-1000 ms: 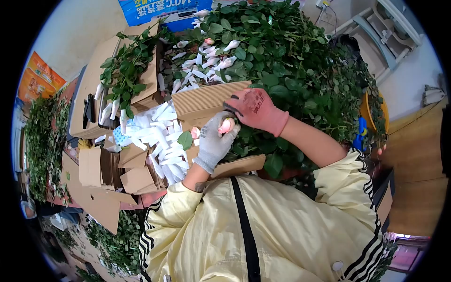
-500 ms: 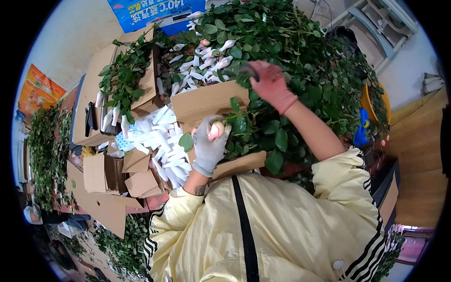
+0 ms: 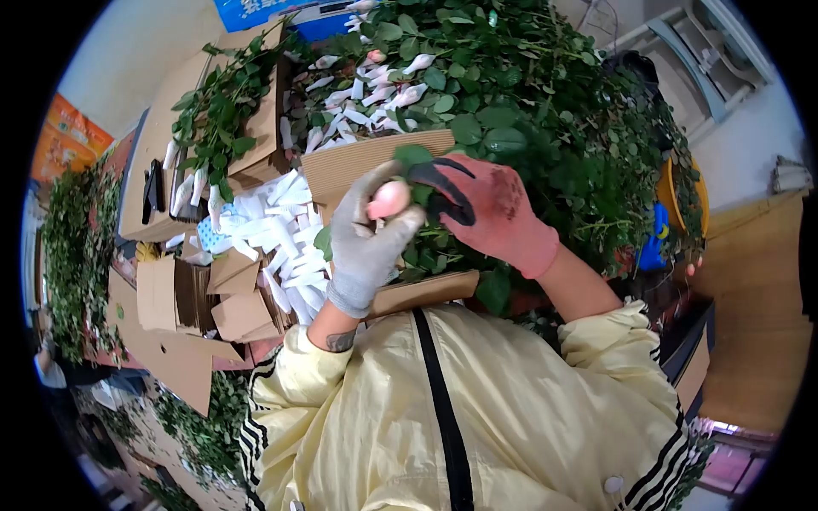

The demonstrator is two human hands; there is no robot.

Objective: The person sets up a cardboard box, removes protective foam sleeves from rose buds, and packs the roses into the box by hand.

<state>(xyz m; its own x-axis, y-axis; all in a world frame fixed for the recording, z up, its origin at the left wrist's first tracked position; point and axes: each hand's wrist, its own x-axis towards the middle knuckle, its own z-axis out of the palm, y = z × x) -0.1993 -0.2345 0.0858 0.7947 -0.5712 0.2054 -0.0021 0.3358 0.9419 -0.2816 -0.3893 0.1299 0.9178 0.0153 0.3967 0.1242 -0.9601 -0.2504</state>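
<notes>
My left hand [image 3: 362, 243], in a light grey glove, is closed around a pink rose [image 3: 389, 199], its bud showing between thumb and fingers. Just right of it is my right hand [image 3: 503, 209], in a red glove with black fingertips. Its thumb and fingers are curved and apart, close to a green leaf [image 3: 413, 157] beside the rose. Most of the stem is hidden by the hands and foliage. Behind the hands stands a corrugated cardboard piece [image 3: 362, 170]. White foam sleeves [image 3: 294, 234] lie heaped to the left of my left hand.
Roses in white sleeves [image 3: 400, 95] lie behind the cardboard. Leafy stems [image 3: 545, 94] are piled at the back and right, near a yellow basket [image 3: 700, 200] and a blue tool [image 3: 656, 238]. Folded cardboard pieces [image 3: 162, 294] stand at left. Another person [image 3: 51, 366] is partly visible far left.
My right hand has come down and left from the foliage to beside the rose. My left hand has risen slightly with the rose, whose bud is now tipped differently.
</notes>
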